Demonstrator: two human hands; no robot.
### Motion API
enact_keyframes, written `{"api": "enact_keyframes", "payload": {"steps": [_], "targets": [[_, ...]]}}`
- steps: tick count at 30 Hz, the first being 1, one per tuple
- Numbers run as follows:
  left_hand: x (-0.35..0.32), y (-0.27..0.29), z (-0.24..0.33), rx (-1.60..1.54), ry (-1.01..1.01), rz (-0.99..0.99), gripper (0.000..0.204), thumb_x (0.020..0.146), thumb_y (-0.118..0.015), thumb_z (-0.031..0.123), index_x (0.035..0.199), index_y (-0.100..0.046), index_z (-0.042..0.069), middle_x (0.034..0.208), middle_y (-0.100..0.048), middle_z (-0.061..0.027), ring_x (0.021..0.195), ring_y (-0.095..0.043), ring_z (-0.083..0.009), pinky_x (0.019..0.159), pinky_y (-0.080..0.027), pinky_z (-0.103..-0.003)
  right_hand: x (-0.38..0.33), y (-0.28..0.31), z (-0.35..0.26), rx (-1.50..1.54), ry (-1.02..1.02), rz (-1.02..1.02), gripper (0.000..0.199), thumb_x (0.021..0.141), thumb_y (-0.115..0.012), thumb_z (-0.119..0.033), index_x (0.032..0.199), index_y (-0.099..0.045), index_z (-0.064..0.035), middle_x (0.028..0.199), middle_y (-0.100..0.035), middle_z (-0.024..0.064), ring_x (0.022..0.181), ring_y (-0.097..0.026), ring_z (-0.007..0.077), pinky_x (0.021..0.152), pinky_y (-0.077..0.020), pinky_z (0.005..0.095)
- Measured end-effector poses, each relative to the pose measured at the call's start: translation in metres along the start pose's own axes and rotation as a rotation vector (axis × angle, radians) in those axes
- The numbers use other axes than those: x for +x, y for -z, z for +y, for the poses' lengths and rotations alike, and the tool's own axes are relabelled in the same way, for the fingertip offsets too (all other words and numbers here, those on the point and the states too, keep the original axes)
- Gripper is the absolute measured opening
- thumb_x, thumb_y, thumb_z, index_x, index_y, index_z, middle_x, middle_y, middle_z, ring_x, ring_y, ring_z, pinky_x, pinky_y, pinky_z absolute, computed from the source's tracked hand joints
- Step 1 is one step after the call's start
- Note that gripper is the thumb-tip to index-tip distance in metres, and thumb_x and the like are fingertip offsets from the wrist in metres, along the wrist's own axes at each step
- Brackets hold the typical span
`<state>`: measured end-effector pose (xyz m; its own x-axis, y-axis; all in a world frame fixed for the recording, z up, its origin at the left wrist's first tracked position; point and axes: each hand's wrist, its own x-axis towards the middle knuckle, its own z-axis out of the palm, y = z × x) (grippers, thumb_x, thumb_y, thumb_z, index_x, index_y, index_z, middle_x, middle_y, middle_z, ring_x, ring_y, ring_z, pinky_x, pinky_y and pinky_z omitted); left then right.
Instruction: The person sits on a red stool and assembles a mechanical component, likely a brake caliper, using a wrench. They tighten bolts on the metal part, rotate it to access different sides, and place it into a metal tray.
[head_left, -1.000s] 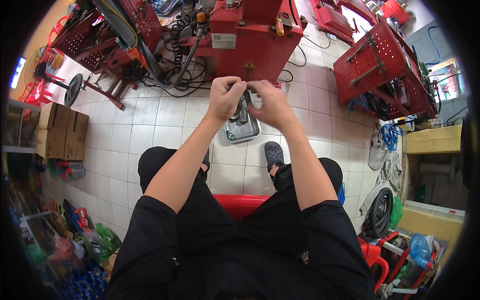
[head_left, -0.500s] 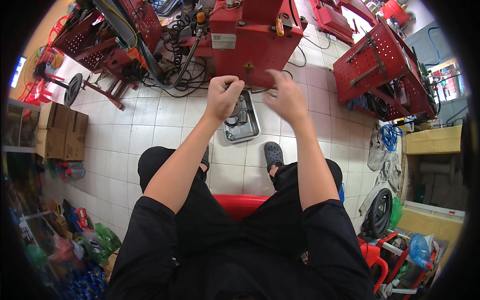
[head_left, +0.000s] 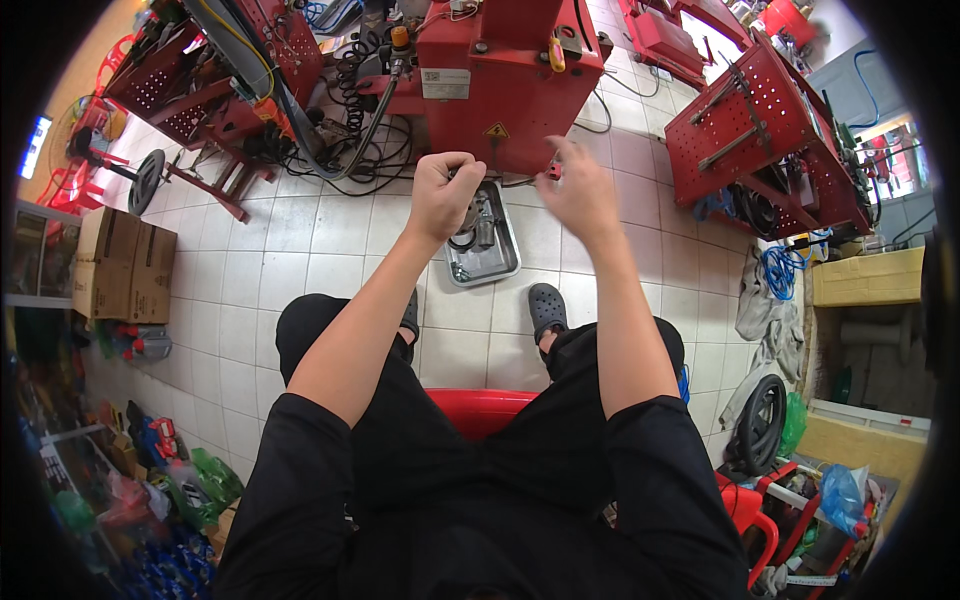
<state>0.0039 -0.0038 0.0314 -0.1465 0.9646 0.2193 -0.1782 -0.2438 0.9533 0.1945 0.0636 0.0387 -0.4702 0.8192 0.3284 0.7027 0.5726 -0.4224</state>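
Held out over the floor, my left hand [head_left: 447, 197] is closed in a fist with the thumb folded across; whatever it holds, if anything, is hidden. To its right and apart from it, my right hand [head_left: 585, 197] has its fingers curved and the thumb apart, slightly blurred, with nothing clear between them. Beneath and between both hands, a shallow metal tray [head_left: 510, 252] lies on the tiles. In it are small metal parts, among them a grey cylindrical piece [head_left: 486, 233]; the left fist partly covers the tray's left side.
A red machine [head_left: 500, 110] stands just ahead, with black hoses and cables [head_left: 375, 165] at its left. At the right is a red perforated cart [head_left: 715, 125]. Cardboard boxes [head_left: 125, 262] sit at the left. My dark clogs [head_left: 546, 308] flank the tray; a red seat [head_left: 478, 408] is under me.
My right hand has shifted slightly to the right, and its fingers are curled a little more. The left fist and the tray stay in practically the same place.
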Motion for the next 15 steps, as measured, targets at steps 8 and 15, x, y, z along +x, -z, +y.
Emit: {"api": "enact_keyframes", "payload": {"steps": [8,15], "targets": [[-0.003,-0.003,-0.005,-0.024,0.000,-0.059,0.029,0.088,-0.055,0.012,0.062,-0.050,0.002,0.060,-0.044,0.0057,0.058,-0.037,-0.0025,0.050,-0.029,-0.024,-0.017,-0.036,-0.057,0.500,0.003,-0.151,0.041,0.071,-0.076,-0.024,0.100,-0.059,-0.0028,0.098,-0.064,0.0165,0.091,-0.061,0.0356,0.077,-0.0487,0.0438],[0.002,-0.001,-0.006,0.197,-0.164,-0.107,0.011,0.085,-0.057,0.011,0.089,-0.059,0.001,0.093,-0.060,-0.0063,0.089,-0.051,-0.0152,0.076,-0.042,-0.031,-0.015,-0.032,-0.061,0.505,-0.017,-0.179,0.021,0.081,-0.067,-0.014,0.092,-0.061,0.0031,0.093,-0.065,0.0204,0.092,-0.060,0.0387,0.077,-0.0482,0.0450]]}}
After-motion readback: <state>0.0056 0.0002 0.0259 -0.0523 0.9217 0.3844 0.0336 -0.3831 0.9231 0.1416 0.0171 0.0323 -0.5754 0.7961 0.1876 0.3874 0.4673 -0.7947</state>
